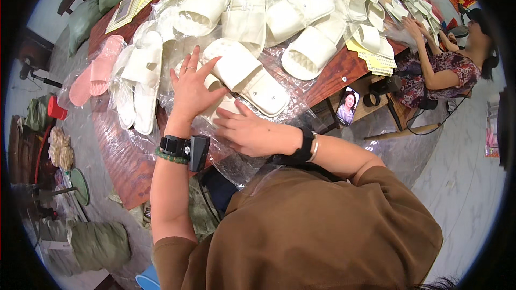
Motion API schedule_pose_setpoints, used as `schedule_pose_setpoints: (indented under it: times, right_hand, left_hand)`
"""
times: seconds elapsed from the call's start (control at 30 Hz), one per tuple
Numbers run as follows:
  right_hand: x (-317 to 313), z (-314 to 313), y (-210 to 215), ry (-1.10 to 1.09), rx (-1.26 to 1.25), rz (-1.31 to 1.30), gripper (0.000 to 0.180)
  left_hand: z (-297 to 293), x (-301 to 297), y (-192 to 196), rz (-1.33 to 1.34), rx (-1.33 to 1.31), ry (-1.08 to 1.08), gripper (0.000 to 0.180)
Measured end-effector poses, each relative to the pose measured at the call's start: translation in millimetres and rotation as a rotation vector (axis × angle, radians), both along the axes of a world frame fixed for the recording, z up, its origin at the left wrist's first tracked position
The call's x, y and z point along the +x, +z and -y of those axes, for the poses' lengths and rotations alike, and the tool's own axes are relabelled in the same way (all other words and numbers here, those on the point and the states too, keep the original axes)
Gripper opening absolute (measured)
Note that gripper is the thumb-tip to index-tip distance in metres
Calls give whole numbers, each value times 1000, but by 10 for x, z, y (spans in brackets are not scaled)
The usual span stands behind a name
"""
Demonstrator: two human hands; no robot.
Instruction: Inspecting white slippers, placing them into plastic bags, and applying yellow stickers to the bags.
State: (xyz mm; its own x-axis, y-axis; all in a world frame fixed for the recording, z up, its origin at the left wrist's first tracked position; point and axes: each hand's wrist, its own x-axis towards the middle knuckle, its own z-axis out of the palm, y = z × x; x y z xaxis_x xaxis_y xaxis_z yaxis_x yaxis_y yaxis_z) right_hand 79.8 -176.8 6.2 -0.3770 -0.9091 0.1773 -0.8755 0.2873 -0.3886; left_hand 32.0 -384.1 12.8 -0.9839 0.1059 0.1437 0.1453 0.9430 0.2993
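Observation:
A cream slide slipper (236,64) lies in front of me, its sole pointing to the right, and a second cream slipper partly hidden by my hands lies beside it. Clear plastic film (234,161) spreads under and around them, hanging over the near table edge. My left hand (192,90) rests at the left of this pair with its fingers spread. Just nearer and to the right, my right hand (251,129) lies with fingers stretched over the hidden slipper and the film. A white pair (148,70) sits in clear plastic left of my left hand.
Many cream slippers (301,13) are heaped across the far side of the reddish table (126,166). Pink slippers (106,62) lie at the left edge. Yellow label sheets (376,60) and a phone (348,106) are on the right. Another person (438,70) handles slippers at far right.

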Motion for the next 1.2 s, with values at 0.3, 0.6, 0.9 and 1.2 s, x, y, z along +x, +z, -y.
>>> schedule_pose_setpoints:
  times: [0.3,0.6,0.9,1.2]
  right_hand:
    - [-386,-663,230,-472,-91,185,18]
    - [-567,-483,-74,-529,-184,79,17]
    - [-568,-855,223,-478,-124,338,15]
    - [-1143,-2504,369,-940,202,374,18]
  left_hand:
    - [57,-37,41,80,67,-14,68]
    - [-38,-69,10,45,128,54,52]
    - [22,-76,-92,-16,122,60,47]
    - [15,-94,-82,-11,115,50,47]
